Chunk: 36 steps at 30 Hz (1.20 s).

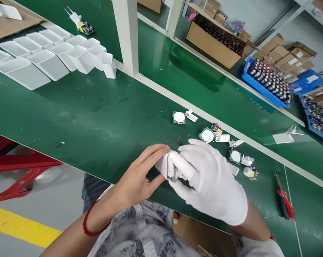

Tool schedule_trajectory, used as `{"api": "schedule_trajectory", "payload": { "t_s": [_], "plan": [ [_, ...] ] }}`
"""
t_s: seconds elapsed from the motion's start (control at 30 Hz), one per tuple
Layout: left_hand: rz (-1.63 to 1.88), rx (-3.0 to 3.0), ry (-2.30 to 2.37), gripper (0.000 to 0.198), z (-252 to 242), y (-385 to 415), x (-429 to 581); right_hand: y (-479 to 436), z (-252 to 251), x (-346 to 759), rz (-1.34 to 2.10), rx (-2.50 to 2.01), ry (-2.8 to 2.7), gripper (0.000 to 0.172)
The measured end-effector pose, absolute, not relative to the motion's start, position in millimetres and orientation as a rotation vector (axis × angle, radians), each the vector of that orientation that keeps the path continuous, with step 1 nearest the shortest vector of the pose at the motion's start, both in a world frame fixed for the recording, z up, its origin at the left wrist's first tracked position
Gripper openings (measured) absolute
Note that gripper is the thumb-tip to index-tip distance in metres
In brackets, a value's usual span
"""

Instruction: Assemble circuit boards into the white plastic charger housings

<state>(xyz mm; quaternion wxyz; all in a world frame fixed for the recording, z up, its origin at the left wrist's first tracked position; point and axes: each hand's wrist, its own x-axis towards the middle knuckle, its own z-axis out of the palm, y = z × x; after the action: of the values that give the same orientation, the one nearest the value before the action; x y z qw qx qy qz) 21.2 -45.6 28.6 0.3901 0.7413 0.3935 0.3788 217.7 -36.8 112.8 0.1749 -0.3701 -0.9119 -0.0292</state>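
Note:
My bare left hand (138,180), with a red cord at the wrist, grips a small white plastic housing (162,166) over the near edge of the green bench. My right hand (216,184), in a white glove, pinches a small green circuit board (173,175) at the housing's open end. The glove's fingers cover most of the board, so I cannot tell how deep it sits. Beyond the gloved hand lie a board with a round white pad (207,135) and a similar padded board (179,117), each beside small white plastic parts.
White open housings (50,66) stand in rows at the left. Red-handled pliers (283,201) lie on the right. A white post (126,39) rises from the bench rail. Behind are a blue tray of parts (265,91) and a cardboard box (209,44). A red stool (14,171) stands below left.

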Motion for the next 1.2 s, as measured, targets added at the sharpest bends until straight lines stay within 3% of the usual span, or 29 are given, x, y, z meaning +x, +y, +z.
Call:
{"api": "schedule_trajectory", "payload": {
  "t_s": [0.13, 0.23, 0.4, 0.5, 0.6, 0.7, 0.87, 0.97, 1.2],
  "plan": [
    [1.052, 1.624, 0.957, 0.054, 26, -44, 27, -33, 112, 222, 0.101, -1.015, -2.582, 0.067],
    [1.209, 1.324, 0.906, 0.048, 23, -43, 35, -27, 105, 224, 0.380, -1.199, -2.259, 0.086],
    [1.383, 1.219, 0.990, 0.051, 14, -47, 44, -15, 72, 214, 1.390, -1.256, -1.985, 0.074],
    [1.318, 1.258, 1.053, 0.050, 13, -52, 36, -14, 59, 204, 1.740, -1.100, -1.852, 0.077],
    [1.148, 1.198, 0.904, 0.060, 16, -54, 19, -16, 57, 199, 1.893, -1.008, -1.745, 0.082],
    [1.058, 1.082, 0.715, 0.065, 20, -58, 5, -17, 58, 195, 1.999, -0.983, -1.711, 0.073],
    [1.015, 1.018, 0.898, 0.067, 22, -61, 0, -20, 54, 185, 1.996, -1.053, -1.591, 0.054],
    [0.981, 1.034, 0.982, 0.056, 24, -57, 0, -22, 50, 181, 1.970, -1.102, -1.554, 0.043],
    [0.992, 1.151, 1.164, 0.040, 27, -50, 11, -26, 28, 182, 1.891, -1.187, -1.371, 0.050]
  ]
}}
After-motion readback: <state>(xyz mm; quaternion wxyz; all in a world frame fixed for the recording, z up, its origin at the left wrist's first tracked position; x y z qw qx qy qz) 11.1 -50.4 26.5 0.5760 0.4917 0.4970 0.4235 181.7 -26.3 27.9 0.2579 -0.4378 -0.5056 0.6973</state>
